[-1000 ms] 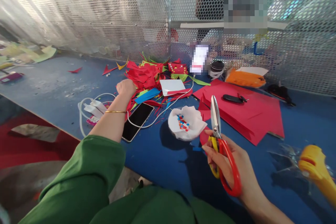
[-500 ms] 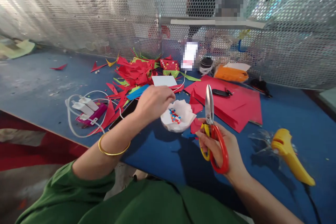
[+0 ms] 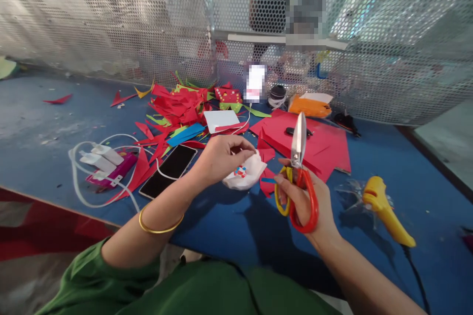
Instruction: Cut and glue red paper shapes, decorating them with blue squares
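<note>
My left hand (image 3: 221, 160) is over the left side of a white paper-lined bowl (image 3: 253, 172), its fingers curled and thumb drawn in. Whether anything small sits between the fingertips cannot be made out. Inside the bowl lie small red, blue and white bits (image 3: 240, 172). To the right, my right hand (image 3: 314, 197) grips scissors (image 3: 305, 202) with one red and one yellow handle, blades together and pointing up. A narrow blue paper strip (image 3: 269, 180) sticks out leftward by that hand's thumb. Red paper pieces (image 3: 266, 188) lie behind the strip.
Red paper sheets (image 3: 327, 145) lie behind the scissors, a yellow glue gun (image 3: 386, 211) to the right. At left are a dark phone (image 3: 170, 171), a purple power strip (image 3: 111, 177) with white chargers, and red scraps (image 3: 181, 106). A lit phone (image 3: 254, 81) leans against the perforated screen.
My left hand has lowered toward the bowl and now covers part of it. The view has shifted, uncovering the dark phone. My right hand still holds the scissors; the blue strip shows more plainly.
</note>
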### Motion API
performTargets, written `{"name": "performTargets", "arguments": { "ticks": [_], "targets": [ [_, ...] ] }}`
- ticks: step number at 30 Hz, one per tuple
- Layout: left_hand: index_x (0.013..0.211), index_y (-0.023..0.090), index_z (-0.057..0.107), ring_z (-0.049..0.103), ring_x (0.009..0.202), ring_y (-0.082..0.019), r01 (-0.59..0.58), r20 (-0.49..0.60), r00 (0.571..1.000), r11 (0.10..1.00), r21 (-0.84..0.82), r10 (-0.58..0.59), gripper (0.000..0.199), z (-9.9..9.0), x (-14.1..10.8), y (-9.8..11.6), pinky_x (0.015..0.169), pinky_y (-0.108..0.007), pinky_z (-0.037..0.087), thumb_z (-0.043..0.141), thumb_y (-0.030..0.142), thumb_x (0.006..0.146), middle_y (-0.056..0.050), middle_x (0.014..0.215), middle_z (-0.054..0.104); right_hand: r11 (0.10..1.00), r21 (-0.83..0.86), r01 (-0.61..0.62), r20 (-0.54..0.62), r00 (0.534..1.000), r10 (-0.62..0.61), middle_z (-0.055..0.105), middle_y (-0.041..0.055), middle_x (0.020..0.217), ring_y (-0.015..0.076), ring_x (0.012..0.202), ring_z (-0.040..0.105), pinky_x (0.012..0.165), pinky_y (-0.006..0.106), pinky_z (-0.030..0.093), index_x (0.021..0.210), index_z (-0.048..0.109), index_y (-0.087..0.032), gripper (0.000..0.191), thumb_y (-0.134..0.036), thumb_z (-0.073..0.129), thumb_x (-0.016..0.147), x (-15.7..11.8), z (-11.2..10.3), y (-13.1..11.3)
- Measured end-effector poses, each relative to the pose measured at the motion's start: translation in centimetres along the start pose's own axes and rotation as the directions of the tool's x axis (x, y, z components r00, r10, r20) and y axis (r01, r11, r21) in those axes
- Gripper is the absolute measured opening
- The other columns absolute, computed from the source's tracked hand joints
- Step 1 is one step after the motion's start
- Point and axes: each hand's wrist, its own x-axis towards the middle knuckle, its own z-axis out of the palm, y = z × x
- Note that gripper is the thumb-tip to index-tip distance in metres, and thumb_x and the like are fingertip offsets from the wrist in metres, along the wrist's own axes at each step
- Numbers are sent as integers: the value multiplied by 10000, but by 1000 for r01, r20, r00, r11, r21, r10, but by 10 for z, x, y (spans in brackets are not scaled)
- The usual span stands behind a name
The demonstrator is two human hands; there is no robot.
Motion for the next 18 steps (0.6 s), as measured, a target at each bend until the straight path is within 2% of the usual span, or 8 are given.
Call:
{"name": "performTargets", "arguments": {
  "ticks": [2,5,9,14,18],
  "targets": [
    [749,179,706,584,561,-131,102,57,994,976,-194,-93,216,7,-5,6,522,-236,432,623,365,821,-23,642,676,998,24,51,-52,997,-49,556,-69,614,90,440,495,409,236,427,1066,605,-195,419,-318,778,704,4,4,-8],
    [724,180,687,544,499,-122,188,128,980,919,-346,-152,298,12,-9,10,444,-222,385,664,471,783,-9,575,624,993,33,115,-94,989,-112,553,-70,597,90,444,498,415,234,430,1084,612,-183,409,-306,757,721,10,13,-21],
    [721,186,687,556,495,-118,244,113,970,823,-513,-217,236,14,-9,7,437,-214,411,785,394,670,12,559,610,985,49,163,-54,986,-160,538,-79,545,106,441,506,397,236,420,1138,604,-191,428,-313,734,749,16,29,-30],
    [656,172,674,522,460,-83,227,46,962,688,-689,-270,202,15,-9,0,462,-202,429,780,341,683,18,540,619,989,54,138,-37,990,-136,571,-76,566,102,427,509,397,237,414,1094,611,-207,408,-342,753,737,22,45,-26],
    [672,167,663,536,475,-89,266,57,937,601,-754,-343,212,14,-10,-5,460,-195,430,786,340,679,10,531,626,997,2,83,58,995,-83,565,-84,530,107,397,503,396,245,407,1110,612,-204,402,-329,750,754,27,45,-19]
  ]
}}
